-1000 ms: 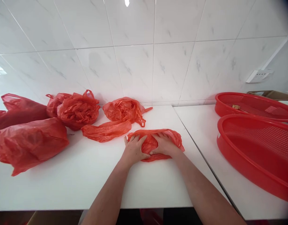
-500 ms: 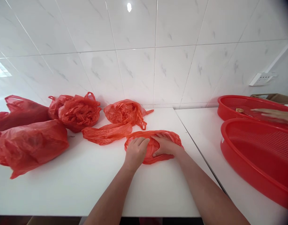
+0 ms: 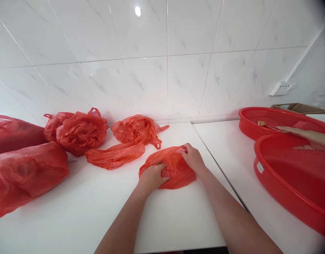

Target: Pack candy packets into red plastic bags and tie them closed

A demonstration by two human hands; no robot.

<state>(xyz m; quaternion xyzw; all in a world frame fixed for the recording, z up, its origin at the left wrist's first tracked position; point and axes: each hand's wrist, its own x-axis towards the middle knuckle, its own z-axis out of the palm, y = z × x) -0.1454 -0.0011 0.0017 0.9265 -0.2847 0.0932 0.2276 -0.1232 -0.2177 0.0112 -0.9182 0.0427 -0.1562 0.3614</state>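
Observation:
A thin red plastic bag [image 3: 175, 169] lies bunched on the white table in front of me. My right hand [image 3: 193, 158] pinches its far right rim between thumb and fingers. At the bag's left side rests my left hand [image 3: 153, 176], thumb apart from the fingers, pressing on the plastic; part of the bag is hidden under it. Just behind and to the left is a flattened strip of red bag [image 3: 114, 155], and beyond that sits a rolled red bag [image 3: 137, 128] with its handles out.
Stuffed red bags [image 3: 30, 173] and a crumpled bag bundle [image 3: 81, 132] stand at the left. On the right are two red plastic baskets [image 3: 292, 192]; another person's hand [image 3: 308, 135] reaches over them near a small tan piece [image 3: 261, 123]. A tiled wall [image 3: 189, 81] closes off the back.
My right hand has gone from lying flat inside the bag to pinching its far rim. The left hand has loosened from its closed grip. The ringed folds have spread into a flatter sheet.

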